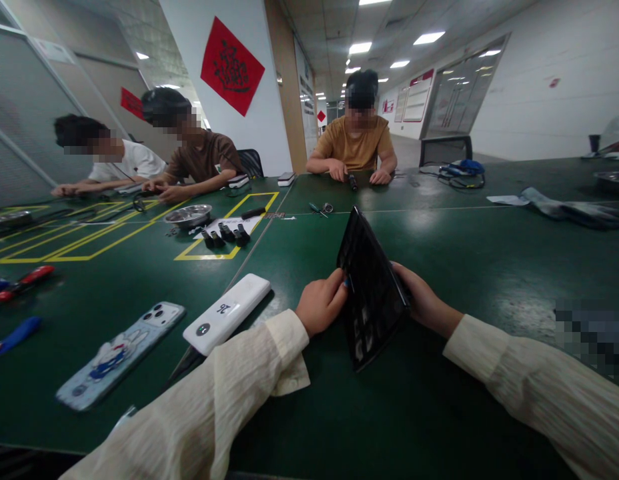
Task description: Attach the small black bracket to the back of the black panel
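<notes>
A thin black panel with a glossy face, tablet-like in shape, point(372, 293) is held tilted up above the green table point(299, 413). My left hand point(322, 301) is closed on its left edge, with thumb and fingers pressed together there. A small blue spot shows at those fingertips, too small to name. At the right edge, my right hand point(427, 300) grips the panel from behind; most of its fingers are hidden by it. Left of my left hand lie a white power bank point(229, 310) marked 26 and a phone in a light blue cartoon case point(122, 353).
Several black cylindrical parts point(224, 235) stand near a metal bowl point(188, 215), inside yellow tape lines. Red-handled tools point(27, 283) lie far left. Opposite sits a person in a tan shirt point(357, 143); two more people work at left. Grey gloves point(564, 203) lie at right.
</notes>
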The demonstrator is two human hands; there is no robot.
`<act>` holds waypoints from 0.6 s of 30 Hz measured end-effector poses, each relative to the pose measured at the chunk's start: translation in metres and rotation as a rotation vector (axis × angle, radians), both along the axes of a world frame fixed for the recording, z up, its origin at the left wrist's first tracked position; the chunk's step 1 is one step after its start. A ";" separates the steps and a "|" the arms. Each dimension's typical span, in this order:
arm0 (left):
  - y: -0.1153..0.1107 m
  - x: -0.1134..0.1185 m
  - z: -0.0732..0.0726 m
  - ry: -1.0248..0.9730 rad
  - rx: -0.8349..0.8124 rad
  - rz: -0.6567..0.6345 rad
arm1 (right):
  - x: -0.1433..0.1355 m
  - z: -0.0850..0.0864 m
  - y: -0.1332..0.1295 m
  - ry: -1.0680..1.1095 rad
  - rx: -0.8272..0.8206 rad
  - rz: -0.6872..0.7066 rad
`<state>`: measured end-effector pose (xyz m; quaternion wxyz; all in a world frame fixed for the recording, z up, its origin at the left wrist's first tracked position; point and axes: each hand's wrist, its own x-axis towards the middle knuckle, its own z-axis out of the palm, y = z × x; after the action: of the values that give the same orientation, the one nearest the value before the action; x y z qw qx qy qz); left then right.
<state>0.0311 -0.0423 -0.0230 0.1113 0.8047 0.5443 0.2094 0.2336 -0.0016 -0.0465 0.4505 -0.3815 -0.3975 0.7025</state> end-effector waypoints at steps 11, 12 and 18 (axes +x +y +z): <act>0.005 -0.001 -0.002 -0.099 -0.038 -0.015 | 0.000 0.001 -0.001 -0.018 0.008 -0.014; 0.005 -0.001 -0.002 -0.114 -0.046 -0.016 | 0.000 0.001 -0.001 -0.018 0.011 -0.019; 0.005 -0.002 -0.002 -0.075 -0.075 -0.042 | -0.001 0.003 -0.001 -0.003 -0.040 -0.025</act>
<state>0.0290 -0.0373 -0.0248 0.1662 0.8026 0.5304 0.2165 0.2327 -0.0026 -0.0437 0.4508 -0.3963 -0.3795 0.7040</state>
